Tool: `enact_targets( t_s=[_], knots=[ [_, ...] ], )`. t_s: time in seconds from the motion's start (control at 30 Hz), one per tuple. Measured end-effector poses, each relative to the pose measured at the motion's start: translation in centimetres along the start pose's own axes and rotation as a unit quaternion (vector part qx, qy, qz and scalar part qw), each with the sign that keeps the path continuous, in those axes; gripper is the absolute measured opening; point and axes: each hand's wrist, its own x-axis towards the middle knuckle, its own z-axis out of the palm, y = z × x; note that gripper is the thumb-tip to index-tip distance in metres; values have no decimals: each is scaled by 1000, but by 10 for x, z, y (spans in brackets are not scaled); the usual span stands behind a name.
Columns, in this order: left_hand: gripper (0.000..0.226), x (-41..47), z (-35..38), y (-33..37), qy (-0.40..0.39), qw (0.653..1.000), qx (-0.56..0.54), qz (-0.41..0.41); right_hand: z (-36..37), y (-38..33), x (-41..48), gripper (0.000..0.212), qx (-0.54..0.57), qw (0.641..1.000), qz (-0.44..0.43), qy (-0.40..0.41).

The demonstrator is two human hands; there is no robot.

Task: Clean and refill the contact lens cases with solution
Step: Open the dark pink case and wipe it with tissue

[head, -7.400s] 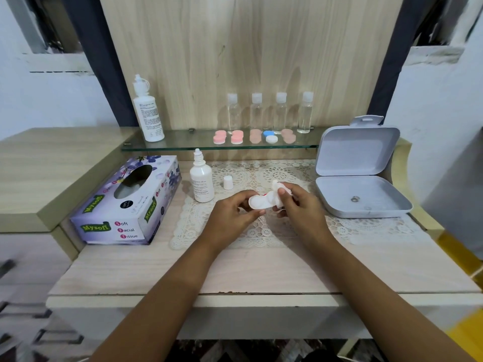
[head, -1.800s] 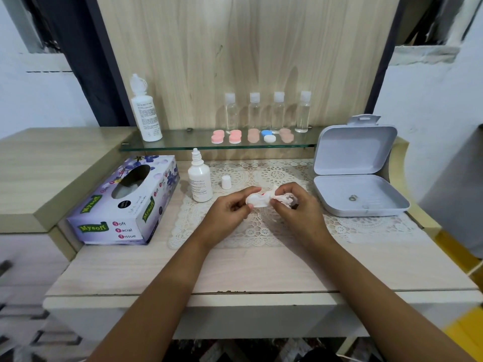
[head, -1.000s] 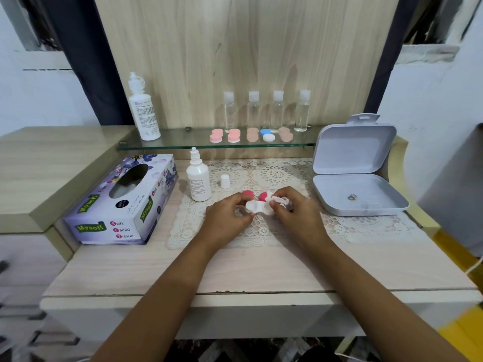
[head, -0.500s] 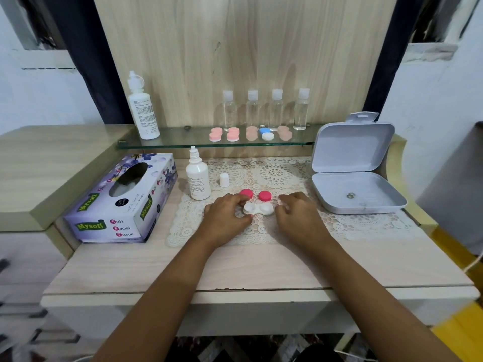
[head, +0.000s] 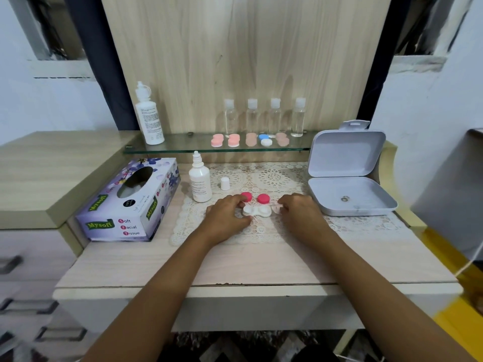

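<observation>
A white lens case [head: 257, 211] lies open on the lace mat [head: 264, 178], with its two pink caps [head: 246, 196] [head: 263, 198] just behind it. My left hand [head: 227, 214] pinches the case's left end between thumb and fingers. To the right of the case, and apart from it, my right hand [head: 300, 215] grips a small crumpled tissue [head: 275, 208]. The uncapped solution bottle [head: 200, 182] stands at the mat's left edge, its white cap [head: 225, 183] beside it.
A tissue box [head: 130, 202] sits at the left. At the right, an open grey box [head: 347, 189] holds a small ring. The glass shelf [head: 183, 148] behind carries several closed lens cases [head: 233, 140], a tall white bottle [head: 149, 116] and several clear bottles [head: 275, 116].
The case went from being wiped in both hands above the mat to lying on it. My right hand has drawn away to the right with the tissue.
</observation>
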Motion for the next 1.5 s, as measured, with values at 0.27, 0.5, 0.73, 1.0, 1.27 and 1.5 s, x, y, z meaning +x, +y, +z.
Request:
enact_targets(
  t_s=[0.27,0.5,0.73,1.0,1.27,1.5],
  knots=[
    [55,-13,-32,7,-94,990,101,18,-11,-7,-4,26,49,998,19,24],
    [44,-39,-70,14,-117,979,167,30,-30,-38,-11,27,68,996,-39,35],
    [43,-79,-98,12,-81,983,161,35,-25,-79,-18,25,107,989,-100,18],
    [41,-130,-129,-11,-47,982,184,-7,-18,-133,-32,25,112,978,-174,5],
    [40,-180,-160,-33,-32,976,207,-55,-7,-198,-44,27,125,959,-252,-20],
    [43,-222,-185,-59,-35,967,217,-125,10,-254,-60,27,147,942,-298,-49]
  ],
)
